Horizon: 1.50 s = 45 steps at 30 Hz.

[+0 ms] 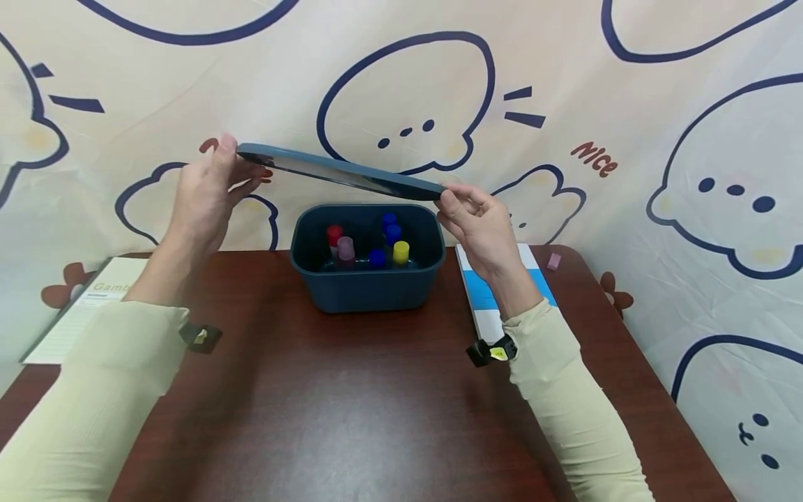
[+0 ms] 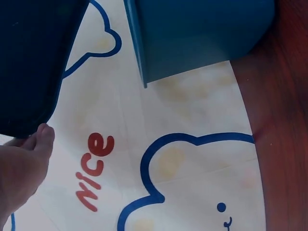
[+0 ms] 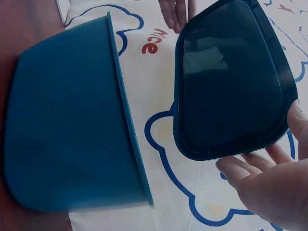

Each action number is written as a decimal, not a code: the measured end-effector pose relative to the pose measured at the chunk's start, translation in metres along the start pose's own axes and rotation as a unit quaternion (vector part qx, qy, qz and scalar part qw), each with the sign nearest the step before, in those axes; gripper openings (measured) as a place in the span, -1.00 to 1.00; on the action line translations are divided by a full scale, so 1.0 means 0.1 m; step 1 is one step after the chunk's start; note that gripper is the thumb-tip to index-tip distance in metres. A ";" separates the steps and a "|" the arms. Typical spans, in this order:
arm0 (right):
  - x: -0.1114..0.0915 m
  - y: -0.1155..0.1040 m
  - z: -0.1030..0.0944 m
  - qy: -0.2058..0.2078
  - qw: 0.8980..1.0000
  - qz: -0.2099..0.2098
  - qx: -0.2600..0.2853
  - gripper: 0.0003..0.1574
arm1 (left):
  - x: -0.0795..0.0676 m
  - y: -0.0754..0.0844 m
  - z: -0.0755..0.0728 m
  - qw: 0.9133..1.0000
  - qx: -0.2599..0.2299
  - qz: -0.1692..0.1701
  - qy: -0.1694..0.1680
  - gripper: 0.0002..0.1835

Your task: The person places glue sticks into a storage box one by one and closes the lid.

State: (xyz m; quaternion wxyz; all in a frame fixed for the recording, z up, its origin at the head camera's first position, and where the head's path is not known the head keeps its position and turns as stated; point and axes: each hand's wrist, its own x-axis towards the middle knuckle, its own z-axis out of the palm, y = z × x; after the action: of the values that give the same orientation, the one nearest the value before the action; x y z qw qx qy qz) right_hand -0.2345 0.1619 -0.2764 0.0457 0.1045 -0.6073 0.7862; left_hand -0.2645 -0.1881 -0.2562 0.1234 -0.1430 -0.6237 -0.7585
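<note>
A dark blue plastic lid (image 1: 341, 171) is held up in the air over a matching bin (image 1: 370, 291), its left end higher than its right. My left hand (image 1: 210, 192) pinches the lid's left end between thumb and fingers. At the other end, my right hand (image 1: 477, 226) grips the lid's right corner, also seen in the right wrist view. The bin stands uncovered on the table. Inside it are several small capped bottles or tubes: a red one (image 1: 335, 234), a pinkish one (image 1: 346, 249), a yellow one (image 1: 401, 252) and blue ones (image 1: 377, 259).
A white and blue booklet (image 1: 479, 293) lies on the brown table (image 1: 351, 390) under my right forearm. On the left is a paper pad (image 1: 109, 282). A small pink block (image 1: 554, 261) sits near the back right edge. A patterned cloth (image 1: 401, 84) hangs behind.
</note>
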 end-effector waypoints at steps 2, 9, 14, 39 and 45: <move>0.00 0.02 -0.03 0.000 1.000 0.003 0.001 -0.65 | 0.00 -0.03 -0.01 0.999 -0.034 -0.007 -0.020 -0.61; 0.01 0.12 -0.15 -0.015 0.998 -0.036 -0.039 -0.52 | -0.01 -0.15 -0.12 0.993 -0.095 -0.024 -0.067 -0.56; 0.03 0.22 -0.24 -0.030 0.993 -0.076 -0.082 -0.51 | -0.01 -0.22 -0.20 0.997 -0.025 -0.037 -0.063 -0.62; -0.05 0.60 -0.55 -0.077 0.972 -0.096 -0.198 -0.44 | -0.06 -0.72 -0.39 0.948 0.222 -0.085 -0.212 -0.37; -0.04 0.65 -0.60 -0.089 0.964 -0.110 -0.225 -0.43 | -0.07 -0.81 -0.42 0.941 0.210 -0.108 -0.242 -0.35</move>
State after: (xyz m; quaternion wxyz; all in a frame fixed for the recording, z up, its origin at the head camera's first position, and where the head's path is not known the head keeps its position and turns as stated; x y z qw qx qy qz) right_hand -0.2497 0.2033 -0.3538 0.1000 0.2266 -0.7551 0.6070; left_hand -0.2899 -0.2139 -0.3402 -0.0869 -0.2250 -0.7915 -0.5616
